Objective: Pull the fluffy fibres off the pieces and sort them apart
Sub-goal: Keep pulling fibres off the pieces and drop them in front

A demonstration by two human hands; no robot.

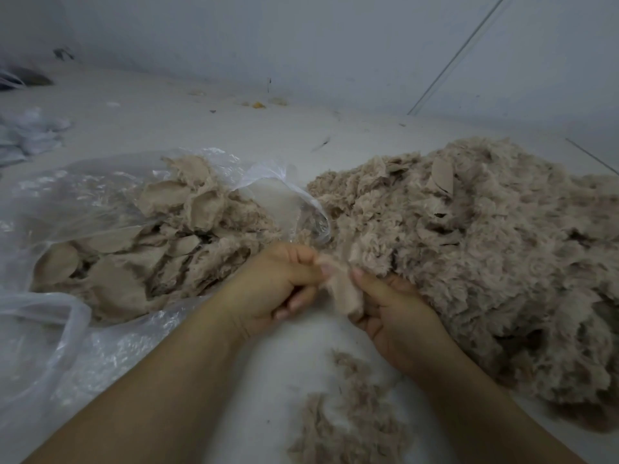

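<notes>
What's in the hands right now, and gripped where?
One small beige fluffy piece, blurred. The left hand pinches its upper end, the right hand holds its lower part.

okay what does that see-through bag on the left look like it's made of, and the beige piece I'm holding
The bag looks like thin clear plastic film: glossy, crinkled, and the pieces inside show through. The piece pinched between the left hand and right hand looks like plush fabric, probably synthetic: fuzzy pile on a smooth beige backing; blur hides detail.

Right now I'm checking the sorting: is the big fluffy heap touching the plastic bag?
Touching. The head view shows the fluffy heap pressed against the plastic bag at its crumpled right edge, no floor between.
</notes>
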